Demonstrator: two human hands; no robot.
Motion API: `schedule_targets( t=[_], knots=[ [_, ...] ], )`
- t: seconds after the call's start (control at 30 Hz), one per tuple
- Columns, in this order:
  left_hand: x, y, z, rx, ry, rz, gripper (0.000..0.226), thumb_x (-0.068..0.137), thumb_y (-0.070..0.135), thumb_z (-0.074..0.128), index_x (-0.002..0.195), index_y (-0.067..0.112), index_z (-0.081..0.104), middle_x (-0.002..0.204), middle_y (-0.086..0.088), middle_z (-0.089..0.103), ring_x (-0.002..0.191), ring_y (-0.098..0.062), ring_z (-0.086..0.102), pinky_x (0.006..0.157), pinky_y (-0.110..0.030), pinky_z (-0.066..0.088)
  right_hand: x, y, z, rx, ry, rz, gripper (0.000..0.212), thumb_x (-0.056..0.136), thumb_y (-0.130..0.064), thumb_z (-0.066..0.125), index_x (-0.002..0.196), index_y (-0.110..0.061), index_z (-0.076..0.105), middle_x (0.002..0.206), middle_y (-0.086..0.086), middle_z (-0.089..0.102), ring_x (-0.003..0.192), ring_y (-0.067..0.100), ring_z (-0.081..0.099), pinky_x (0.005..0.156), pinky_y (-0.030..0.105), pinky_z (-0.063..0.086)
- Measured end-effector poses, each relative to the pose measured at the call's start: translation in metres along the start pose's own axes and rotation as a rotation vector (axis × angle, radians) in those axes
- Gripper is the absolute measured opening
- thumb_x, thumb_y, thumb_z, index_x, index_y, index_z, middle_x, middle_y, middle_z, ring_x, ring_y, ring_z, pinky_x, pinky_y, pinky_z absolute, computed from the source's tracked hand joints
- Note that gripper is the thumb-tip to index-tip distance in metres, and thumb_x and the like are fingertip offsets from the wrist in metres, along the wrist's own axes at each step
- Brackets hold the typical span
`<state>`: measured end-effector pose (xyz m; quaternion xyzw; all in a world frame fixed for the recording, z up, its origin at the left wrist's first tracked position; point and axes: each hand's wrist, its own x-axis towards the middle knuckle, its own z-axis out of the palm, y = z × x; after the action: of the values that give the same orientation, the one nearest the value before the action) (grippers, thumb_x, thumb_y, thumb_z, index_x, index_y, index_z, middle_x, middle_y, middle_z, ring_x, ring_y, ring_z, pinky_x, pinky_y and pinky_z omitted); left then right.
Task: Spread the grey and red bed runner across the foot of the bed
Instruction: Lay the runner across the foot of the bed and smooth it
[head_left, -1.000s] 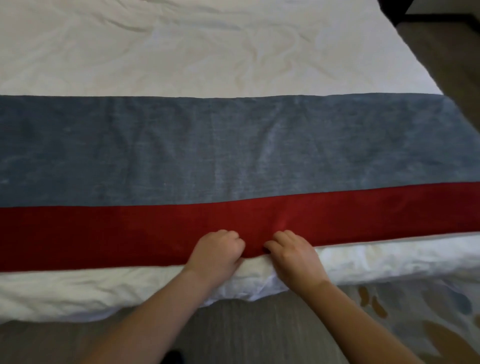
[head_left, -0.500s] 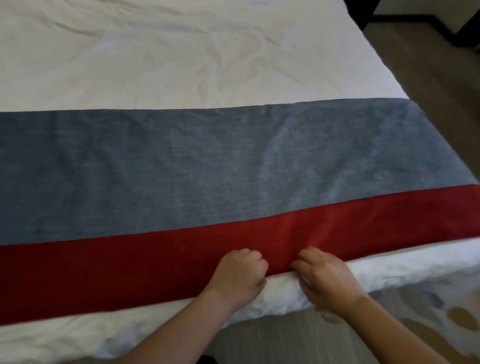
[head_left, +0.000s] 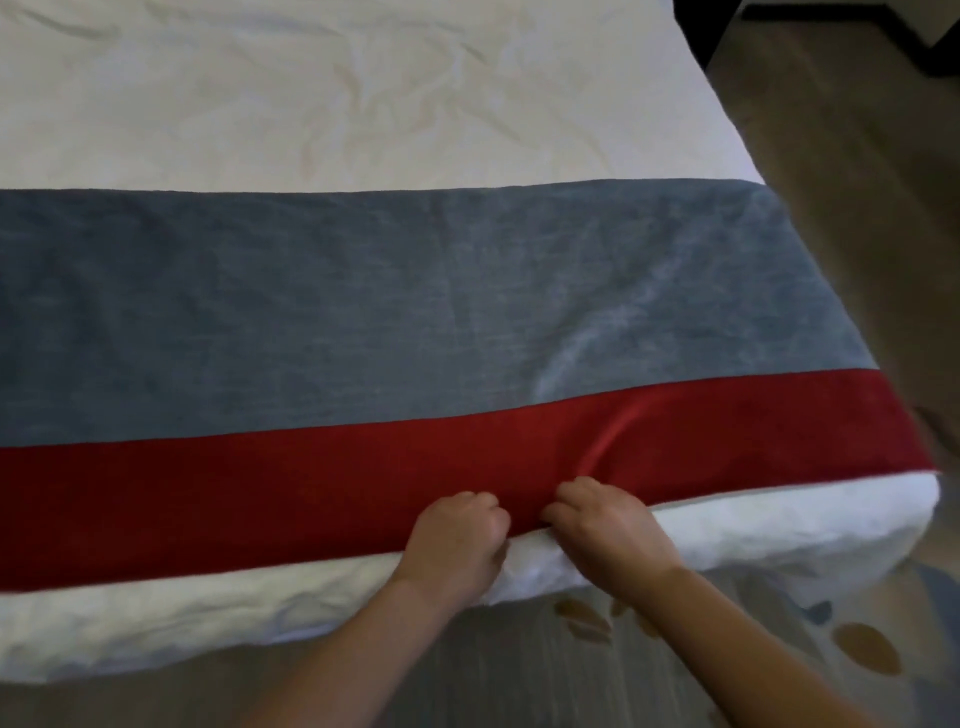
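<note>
Together, left hand, right hand pinch runner red edge.

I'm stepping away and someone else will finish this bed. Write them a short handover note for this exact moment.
Left hand: pinches the near red edge of the bed runner.
Right hand: pinches the same edge, just beside.
The runner lies across the foot of the bed, grey band far, red band near, reaching the right side.
Done: laid out, mostly flat.
Left: smooth the crease running up into the grey; the left end is out of view, check it.
</note>
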<state>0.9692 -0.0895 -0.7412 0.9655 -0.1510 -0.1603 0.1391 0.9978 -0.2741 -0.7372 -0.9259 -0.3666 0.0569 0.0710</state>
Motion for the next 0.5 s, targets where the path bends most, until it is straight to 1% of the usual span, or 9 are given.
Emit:
schedule_targets(
  t=[0.07,0.13,0.17,0.23,0.3,0.33,0.4,0.43,0.5],
  knots=[
    [0.015,0.027,-0.003,-0.021,0.009,0.040,0.011,0.074,0.027,0.070,0.075,0.016,0.070,0.073,0.001,0.062,0.069,-0.018,0.061,0.056,-0.029,0.046,-0.019,0.031,-0.008,0.005,0.001,0.042,0.029,0.043,-0.008,0.084,0.066,-0.017,0.069,0.064,-0.001,0.059,0.057,0.019,0.057,0.043,0.026,0.046],
    [0.036,0.063,0.001,0.040,0.025,0.067,0.019,0.053,0.026,0.085,0.057,0.021,0.067,0.057,0.006,0.058,0.051,-0.013,0.058,0.042,-0.023,0.043,-0.037,0.064,-0.019,-0.014,-0.002,0.104,0.030,0.042,-0.007,0.085,0.066,-0.016,0.070,0.064,0.001,0.059,0.057,0.022,0.059,0.041,0.026,0.047],
    [0.048,0.080,0.003,0.053,0.054,0.067,0.022,0.048,0.024,0.087,0.054,0.022,0.066,0.054,0.007,0.056,0.048,-0.012,0.056,0.040,-0.022,0.041,-0.045,0.079,-0.025,-0.027,-0.005,0.138,0.029,0.043,-0.006,0.085,0.065,-0.015,0.069,0.063,0.001,0.059,0.056,0.022,0.059,0.040,0.026,0.046],
    [0.068,0.111,0.006,0.049,0.117,0.050,0.022,0.048,0.020,0.087,0.053,0.021,0.066,0.054,0.007,0.056,0.048,-0.013,0.056,0.040,-0.022,0.041,-0.058,0.103,-0.031,-0.039,-0.018,0.179,0.027,0.044,-0.003,0.085,0.063,-0.015,0.069,0.062,0.001,0.060,0.056,0.022,0.060,0.038,0.027,0.046],
    [0.083,0.134,0.007,0.010,0.109,0.047,0.022,0.049,0.014,0.085,0.053,0.020,0.065,0.054,0.004,0.056,0.049,-0.015,0.056,0.041,-0.022,0.041,-0.066,0.117,-0.032,-0.024,-0.031,0.173,0.027,0.043,-0.001,0.084,0.061,-0.014,0.069,0.062,0.001,0.060,0.056,0.022,0.060,0.038,0.028,0.047],
    [0.088,0.141,0.009,0.002,0.105,0.042,0.020,0.052,0.010,0.083,0.055,0.017,0.065,0.057,0.002,0.058,0.052,-0.016,0.058,0.044,-0.024,0.042,-0.067,0.119,-0.031,-0.014,-0.035,0.160,0.028,0.042,0.000,0.084,0.059,-0.015,0.068,0.061,0.000,0.060,0.055,0.021,0.060,0.038,0.027,0.047],
    [0.092,0.148,0.017,-0.029,0.081,0.008,0.007,0.072,0.007,0.069,0.073,0.014,0.066,0.076,-0.002,0.061,0.072,-0.020,0.060,0.058,-0.029,0.042,-0.071,0.120,-0.029,0.004,-0.029,0.118,0.029,0.039,-0.001,0.084,0.054,-0.015,0.064,0.057,0.000,0.057,0.051,0.020,0.058,0.037,0.024,0.045],
    [0.092,0.147,0.023,-0.026,0.062,-0.009,0.009,0.082,0.008,0.059,0.083,0.013,0.066,0.086,-0.003,0.061,0.081,-0.021,0.058,0.064,-0.030,0.040,-0.074,0.120,-0.027,0.023,-0.025,0.090,0.029,0.039,-0.001,0.083,0.053,-0.015,0.062,0.056,0.000,0.056,0.050,0.020,0.057,0.037,0.024,0.044],
    [0.089,0.147,0.027,-0.024,0.026,0.006,0.015,0.088,0.011,0.050,0.091,0.014,0.065,0.093,-0.002,0.060,0.088,-0.021,0.056,0.067,-0.030,0.036,-0.082,0.121,-0.022,0.070,-0.028,0.047,0.027,0.043,-0.001,0.082,0.054,-0.014,0.062,0.058,0.002,0.055,0.052,0.021,0.056,0.039,0.026,0.045]
  ],
)
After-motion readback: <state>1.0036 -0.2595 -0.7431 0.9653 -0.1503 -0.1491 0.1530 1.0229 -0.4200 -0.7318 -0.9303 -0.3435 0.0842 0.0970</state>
